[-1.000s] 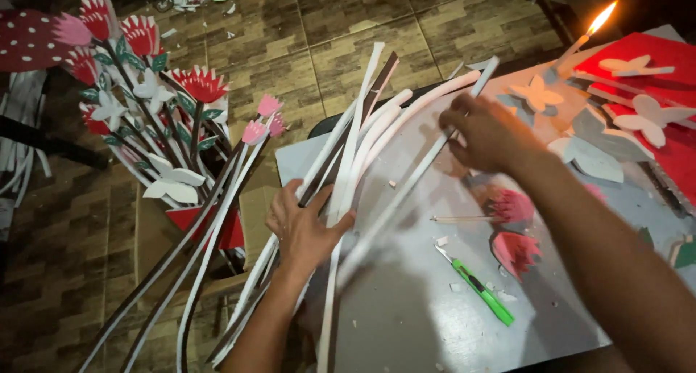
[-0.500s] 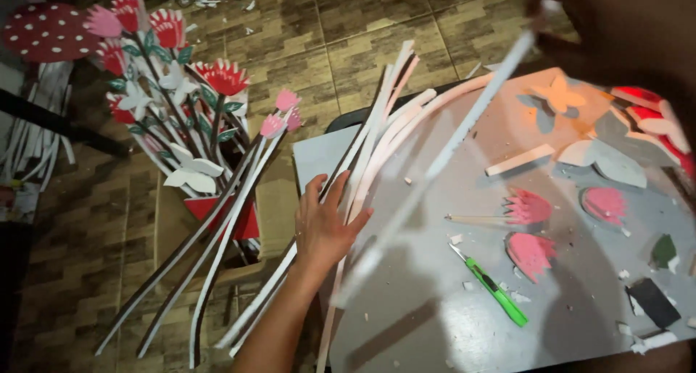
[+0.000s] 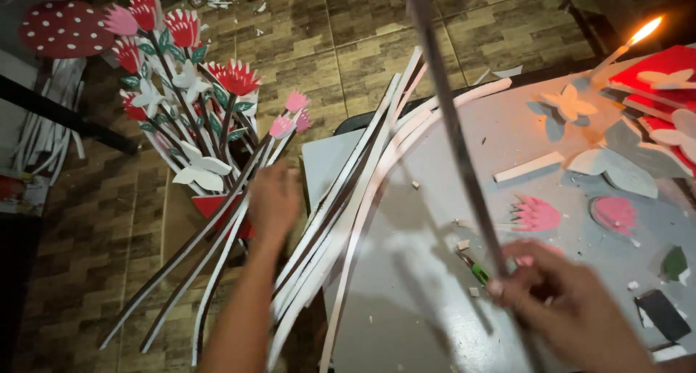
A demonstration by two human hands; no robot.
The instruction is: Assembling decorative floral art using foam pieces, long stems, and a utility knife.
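Your right hand [image 3: 573, 308] had lifted one long strip [image 3: 453, 148] clear of the pile, pinching it near its lower end, where before it lay among the others. Your left hand [image 3: 274, 199], blurred, grip unclear, had moved off the bundle of strips [image 3: 341, 213] toward the flower stems [image 3: 217, 228] beside it.

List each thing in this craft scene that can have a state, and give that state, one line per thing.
Thin white candle: lit, flame showing.
Long grey foam strip: lifted off the table, held by the right hand.
Bundle of white and brown foam strips: lying over the grey table edge.
Left hand: open, reaching toward the pink-tipped foam stems.
Green craft knife: lying flat, partly hidden.
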